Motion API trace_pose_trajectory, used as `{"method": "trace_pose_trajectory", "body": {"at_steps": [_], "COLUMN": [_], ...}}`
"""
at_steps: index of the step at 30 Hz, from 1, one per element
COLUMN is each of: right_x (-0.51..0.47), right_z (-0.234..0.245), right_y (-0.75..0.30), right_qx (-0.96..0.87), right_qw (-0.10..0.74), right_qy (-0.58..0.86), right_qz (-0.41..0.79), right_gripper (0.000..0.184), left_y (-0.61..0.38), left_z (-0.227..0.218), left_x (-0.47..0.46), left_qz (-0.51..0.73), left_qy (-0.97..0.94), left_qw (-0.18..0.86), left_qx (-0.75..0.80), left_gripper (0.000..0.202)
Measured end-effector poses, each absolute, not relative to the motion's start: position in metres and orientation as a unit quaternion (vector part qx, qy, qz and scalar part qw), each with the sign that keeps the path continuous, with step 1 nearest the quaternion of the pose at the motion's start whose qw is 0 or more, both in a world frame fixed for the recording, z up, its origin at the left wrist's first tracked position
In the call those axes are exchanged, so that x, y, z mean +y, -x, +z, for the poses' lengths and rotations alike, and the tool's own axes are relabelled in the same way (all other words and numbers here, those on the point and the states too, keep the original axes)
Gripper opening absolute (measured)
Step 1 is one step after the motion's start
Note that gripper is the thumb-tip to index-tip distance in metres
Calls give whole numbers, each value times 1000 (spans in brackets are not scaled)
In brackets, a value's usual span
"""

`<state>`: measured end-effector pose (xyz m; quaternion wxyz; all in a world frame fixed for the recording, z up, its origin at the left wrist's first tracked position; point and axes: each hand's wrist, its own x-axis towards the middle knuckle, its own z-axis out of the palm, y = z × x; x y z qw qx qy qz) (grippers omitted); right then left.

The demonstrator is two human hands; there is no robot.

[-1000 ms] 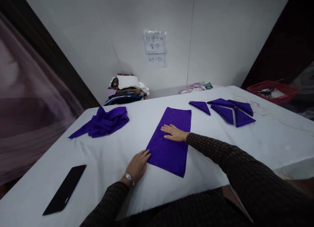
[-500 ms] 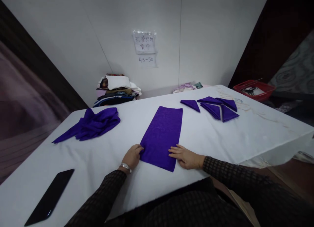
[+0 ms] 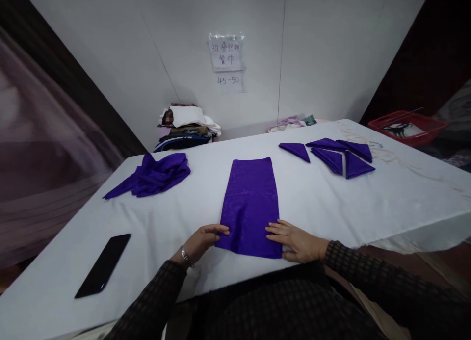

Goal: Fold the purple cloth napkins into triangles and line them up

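Observation:
A purple napkin [image 3: 250, 197], folded into a long rectangle, lies lengthwise in front of me on the table, with a raised wrinkle near its lower left. At its lower left edge, my left hand [image 3: 206, 239] has its fingers over the cloth and seems to pinch the border. My right hand [image 3: 300, 242] rests on the lower right edge, fingers stretched out and slightly apart on the fabric. Further left lies a crumpled purple cloth [image 3: 160, 175]. Several purple napkins folded into triangles, such as this one [image 3: 356, 166], sit at the back right.
A white cloth covers the table [image 3: 158, 222]. Toward the front left lies a black phone-like slab [image 3: 105, 264]. Stacked garments [image 3: 187, 126] and more fabric [image 3: 290, 124] are by the wall beneath a paper sign [image 3: 226, 60]. A red basket [image 3: 419, 134] stands at the far right.
The napkin has turned to lie straighter in front of me, its near end shifting right with both hands. A wrinkle has appeared near my left fingers. The camera view has shifted slightly.

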<state>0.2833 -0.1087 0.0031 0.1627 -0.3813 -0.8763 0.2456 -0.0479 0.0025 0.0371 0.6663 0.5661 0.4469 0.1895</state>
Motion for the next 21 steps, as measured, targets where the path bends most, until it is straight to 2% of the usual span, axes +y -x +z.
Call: {"method": "trace_pose_trajectory", "body": {"at_steps": [3,6,13,21], "right_x": [-113,-115,-115,-118], "right_z": [4,3,0,-3], "right_y": [-282,-281,-280,-273], "right_qx": [-875,-876,-873,-866], "right_qw": [156,147,155,165], "right_qy": [389,394,398,417], "right_qz": [243,237,235,220], "right_gripper": [67,66,67,68], "left_y": [45,41,31,16], "left_z": [43,46,43,47], "left_x": [1,-1,-2,2], "left_qz": [212,241,324,375], "left_qy": [-544,-552,-593,-632], "left_qw": [698,687,574,455], "left_qx": [415,408,462,503], "left_gripper": [40,45,29,24]}}
